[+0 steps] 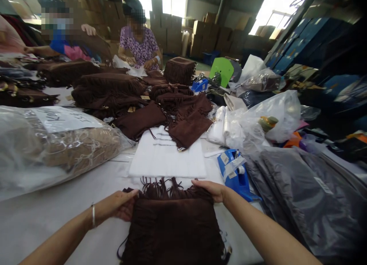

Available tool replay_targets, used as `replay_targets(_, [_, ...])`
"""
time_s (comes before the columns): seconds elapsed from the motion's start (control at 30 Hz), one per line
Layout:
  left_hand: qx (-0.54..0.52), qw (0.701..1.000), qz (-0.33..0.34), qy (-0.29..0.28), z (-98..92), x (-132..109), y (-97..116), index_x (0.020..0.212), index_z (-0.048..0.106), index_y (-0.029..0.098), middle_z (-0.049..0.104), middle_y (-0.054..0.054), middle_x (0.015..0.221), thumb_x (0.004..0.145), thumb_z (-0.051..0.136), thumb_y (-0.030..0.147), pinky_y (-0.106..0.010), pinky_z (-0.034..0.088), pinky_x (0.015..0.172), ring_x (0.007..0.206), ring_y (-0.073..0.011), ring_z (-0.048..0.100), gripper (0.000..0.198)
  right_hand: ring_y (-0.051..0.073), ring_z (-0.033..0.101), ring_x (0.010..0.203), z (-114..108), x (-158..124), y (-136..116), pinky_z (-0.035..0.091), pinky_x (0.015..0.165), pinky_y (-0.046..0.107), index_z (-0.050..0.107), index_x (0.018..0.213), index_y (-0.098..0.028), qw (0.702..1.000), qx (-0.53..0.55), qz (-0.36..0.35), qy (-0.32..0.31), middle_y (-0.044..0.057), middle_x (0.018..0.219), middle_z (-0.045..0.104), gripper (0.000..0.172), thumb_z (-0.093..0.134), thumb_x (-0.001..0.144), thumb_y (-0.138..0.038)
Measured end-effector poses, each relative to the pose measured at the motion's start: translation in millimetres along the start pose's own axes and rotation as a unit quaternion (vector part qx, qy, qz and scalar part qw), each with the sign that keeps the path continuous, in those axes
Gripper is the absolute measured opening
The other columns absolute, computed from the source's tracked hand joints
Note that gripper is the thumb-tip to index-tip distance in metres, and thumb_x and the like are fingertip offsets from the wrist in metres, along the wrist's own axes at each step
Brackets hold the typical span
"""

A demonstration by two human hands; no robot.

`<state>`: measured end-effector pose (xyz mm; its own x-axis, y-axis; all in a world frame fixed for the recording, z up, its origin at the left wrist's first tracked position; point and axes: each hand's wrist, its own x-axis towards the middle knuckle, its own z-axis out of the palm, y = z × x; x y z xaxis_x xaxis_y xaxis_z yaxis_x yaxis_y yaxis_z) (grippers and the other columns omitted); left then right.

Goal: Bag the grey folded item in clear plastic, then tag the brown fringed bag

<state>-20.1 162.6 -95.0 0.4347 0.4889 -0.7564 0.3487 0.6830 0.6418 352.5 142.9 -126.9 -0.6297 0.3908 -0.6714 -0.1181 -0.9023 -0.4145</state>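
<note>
A dark brown fringed bag [174,230] lies in front of me, its fringe pointing away. My left hand [124,206] grips its far left corner, thumb on top and fingers curled beneath. At the far right corner my right hand [210,190] holds the cloth, its thumb along the upper edge and its fingers partly hidden. Just beyond the fringe is a stack of white sheets [169,160]. Two brown fringed pieces [190,129] rest partly over the back of that stack.
A blue tape dispenser [233,173] stands right of the white sheets. Grey plastic-wrapped goods [309,196] fill the right side. A clear bag of tan items [77,146] lies left. Brown fringed goods [109,85] are piled behind. Across the table, a person in a patterned top [140,43] works.
</note>
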Motion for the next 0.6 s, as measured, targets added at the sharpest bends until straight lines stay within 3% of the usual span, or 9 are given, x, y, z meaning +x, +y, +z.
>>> replay_targets(0.07, [0.106,0.993,0.045,-0.039,-4.1,8,9,0.073,0.068,0.011,0.069,-0.007,0.07,0.079,0.05,0.065,-0.028,0.047,0.063,0.065,-0.0206,0.062,0.057,0.017,0.066,0.089,-3,4,-1,0.046,0.088,0.027,0.061,0.105,-0.003,1.0,0.01,0.004,-0.018,0.013,0.092,0.07,0.045,0.048,0.09,-0.044])
replay_targets(0.17, [0.197,0.971,0.129,-0.046,-3.1,21,21,0.059,0.063,0.013,0.061,0.0,0.056,0.08,0.053,0.061,-0.023,0.04,0.056,0.056,-0.0153,0.054,0.053,0.016,0.066,0.091,-9,9,1,0.044,0.092,0.027,0.059,0.109,-0.005,0.998,0.034,-0.015,-0.055,0.012,0.098,0.069,0.046,0.051,0.088,-0.045])
replay_targets(0.23, [0.153,0.979,0.109,-0.084,3.2,30,27,0.067,0.067,0.013,0.065,-0.002,0.064,0.081,0.054,0.059,-0.023,0.041,0.057,0.06,-0.0161,0.056,0.05,0.018,0.065,0.093,-12,16,2,0.043,0.093,0.029,0.059,0.107,-0.005,0.997,0.036,-0.018,-0.064,0.013,0.099,0.068,0.052,0.05,0.086,-0.052])
replay_targets(0.3, [0.059,0.983,0.059,-0.162,12.4,39,31,0.089,0.069,0.013,0.069,-0.006,0.083,0.08,0.057,0.056,-0.026,0.045,0.063,0.069,-0.0189,0.061,0.046,0.02,0.065,0.095,-11,26,1,0.042,0.095,0.032,0.06,0.104,-0.005,0.998,0.024,-0.013,-0.058,0.014,0.098,0.068,0.058,0.049,0.084,-0.058])
replay_targets(0.4, [-0.05,0.969,0.042,-0.238,25.5,48,38,0.105,0.064,0.012,0.069,-0.011,0.095,0.074,0.068,0.047,-0.032,0.049,0.076,0.079,-0.0224,0.065,0.047,0.022,0.063,0.099,-2,36,-9,0.038,0.1,0.034,0.061,0.104,-0.005,0.997,-0.014,-0.009,-0.072,0.014,0.101,0.068,0.062,0.052,0.08,-0.061])
replay_targets(0.47, [-0.081,0.967,0.085,-0.226,31.5,48,45,0.11,0.062,0.013,0.069,-0.011,0.098,0.075,0.068,0.043,-0.035,0.049,0.084,0.086,-0.0233,0.065,0.047,0.022,0.062,0.1,11,31,-21,0.039,0.099,0.035,0.059,0.113,-0.009,0.992,-0.077,-0.039,-0.088,0.012,0.108,0.066,0.059,0.058,0.077,-0.056])
replay_targets(0.53, [-0.028,0.97,0.153,-0.186,37.0,41,50,0.112,0.061,0.015,0.068,-0.009,0.101,0.08,0.064,0.041,-0.035,0.047,0.088,0.092,-0.0231,0.063,0.041,0.021,0.061,0.103,29,15,-33,0.041,0.097,0.036,0.055,0.121,-0.015,0.968,-0.21,-0.092,-0.097,0.008,0.114,0.064,0.051,0.06,0.08,-0.045])
replay_targets(0.6, [0.119,0.955,0.23,-0.145,44.3,27,48,0.108,0.064,0.018,0.068,-0.006,0.102,0.085,0.057,0.038,-0.033,0.047,0.09,0.096,-0.0222,0.062,0.031,0.02,0.058,0.108,47,-6,-36,0.041,0.098,0.034,0.054,0.125,-0.022,0.9,-0.399,-0.152,-0.093,0.003,0.121,0.061,0.041,0.054,0.086,-0.033])
